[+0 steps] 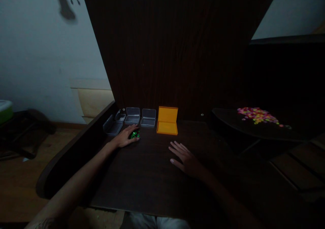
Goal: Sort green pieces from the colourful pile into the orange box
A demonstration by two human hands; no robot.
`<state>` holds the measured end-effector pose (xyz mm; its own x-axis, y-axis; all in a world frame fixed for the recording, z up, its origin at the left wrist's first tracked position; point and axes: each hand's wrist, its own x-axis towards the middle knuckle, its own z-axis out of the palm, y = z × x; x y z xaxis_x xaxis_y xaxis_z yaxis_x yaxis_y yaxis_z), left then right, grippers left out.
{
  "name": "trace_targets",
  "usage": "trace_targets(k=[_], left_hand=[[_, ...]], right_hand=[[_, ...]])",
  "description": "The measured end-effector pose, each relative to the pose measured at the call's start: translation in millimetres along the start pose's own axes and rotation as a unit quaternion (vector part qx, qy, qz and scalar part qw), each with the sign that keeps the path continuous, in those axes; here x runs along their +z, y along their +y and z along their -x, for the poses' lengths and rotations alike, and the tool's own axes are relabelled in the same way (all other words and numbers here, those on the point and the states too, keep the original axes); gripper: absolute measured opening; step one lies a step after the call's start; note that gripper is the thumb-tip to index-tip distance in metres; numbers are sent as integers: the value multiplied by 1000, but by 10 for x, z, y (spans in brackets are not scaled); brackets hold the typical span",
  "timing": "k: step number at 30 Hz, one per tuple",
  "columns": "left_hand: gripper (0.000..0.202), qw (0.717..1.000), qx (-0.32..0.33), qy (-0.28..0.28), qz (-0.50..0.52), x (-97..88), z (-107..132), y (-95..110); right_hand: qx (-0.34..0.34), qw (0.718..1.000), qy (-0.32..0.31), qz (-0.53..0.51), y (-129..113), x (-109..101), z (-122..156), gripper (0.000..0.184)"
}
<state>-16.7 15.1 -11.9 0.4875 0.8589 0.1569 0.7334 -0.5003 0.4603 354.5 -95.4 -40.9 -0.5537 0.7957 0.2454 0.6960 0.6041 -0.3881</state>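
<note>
My left hand rests on the dark table, thumb and fingers spread around a small heap of shiny green pieces; the pieces are too small to name. Part of the heap is hidden by the fingers. To the right, my right hand is held over or on the tabletop, fingers stretched out and holding nothing. Beyond both hands an orange-yellow plastic box stands with its lid raised. Left of it are several clear plastic boxes with raised lids, among them one clear box beside the orange-yellow one and another nearest the left side.
A dark wooden panel rises behind the table. A raised wooden edge borders the left side. On a dark surface at the right lies a pile of small pink, yellow and purple pieces. A green container stands far left.
</note>
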Motion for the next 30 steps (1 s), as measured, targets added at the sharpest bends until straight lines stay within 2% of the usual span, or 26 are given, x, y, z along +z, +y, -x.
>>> trace_targets(k=[9, 19, 25, 30], left_hand=[[80, 999, -6, -28, -15, -5, -34, 27], [81, 999, -3, -34, -31, 144, -41, 168], [75, 998, 17, -39, -37, 222, 28, 310], [69, 997, 42, -48, -41, 285, 122, 528]], right_hand=[[11, 1000, -16, 0, -39, -31, -14, 53], [10, 1000, -7, -1, -25, -14, -4, 52], [5, 1000, -11, -6, -15, -9, -7, 52], [13, 1000, -20, -5, -13, -4, -15, 54]])
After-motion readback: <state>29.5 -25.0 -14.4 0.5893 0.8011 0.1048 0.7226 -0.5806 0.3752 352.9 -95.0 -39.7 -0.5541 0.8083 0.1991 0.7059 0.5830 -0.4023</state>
